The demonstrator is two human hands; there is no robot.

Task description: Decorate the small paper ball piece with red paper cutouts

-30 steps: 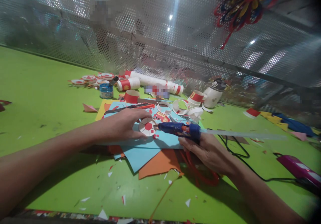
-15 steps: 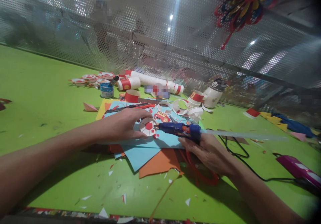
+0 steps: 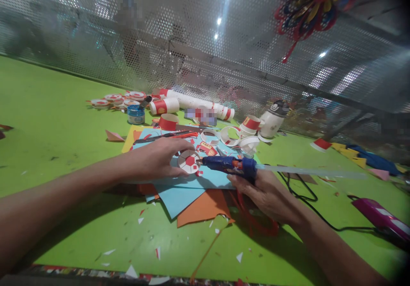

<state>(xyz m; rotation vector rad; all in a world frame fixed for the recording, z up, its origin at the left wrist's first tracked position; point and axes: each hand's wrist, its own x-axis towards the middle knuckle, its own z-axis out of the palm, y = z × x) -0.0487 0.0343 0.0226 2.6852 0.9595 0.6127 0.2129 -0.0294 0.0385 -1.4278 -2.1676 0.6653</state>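
Observation:
My left hand (image 3: 160, 158) grips a round white paper disc (image 3: 184, 164) by its left edge, thumb below and fingers above. Red patches and dark lines on the disc form a football pattern. In my right hand (image 3: 265, 192) is a blue hot glue gun (image 3: 224, 164), pointing left. Its nozzle is at the disc's right edge; whether it touches, I cannot tell. A long clear glue stick (image 3: 307, 171) juts out of the gun's back. Under both hands lie light blue paper sheets (image 3: 182, 200), with an orange sheet (image 3: 205, 209) partly below them.
Cut paper cup rings (image 3: 229, 136) and red scraps lie behind the disc. Farther back are a blue jar (image 3: 136, 114), stacked paper cups (image 3: 198, 102) and a white bottle (image 3: 272, 121). A black cable (image 3: 329, 224) and a magenta device (image 3: 381, 215) lie at right. A mesh screen (image 3: 198, 42) stands behind.
Almost nothing differs. My left hand still holds the disc, and my right hand keeps the glue gun's nozzle at its right edge.

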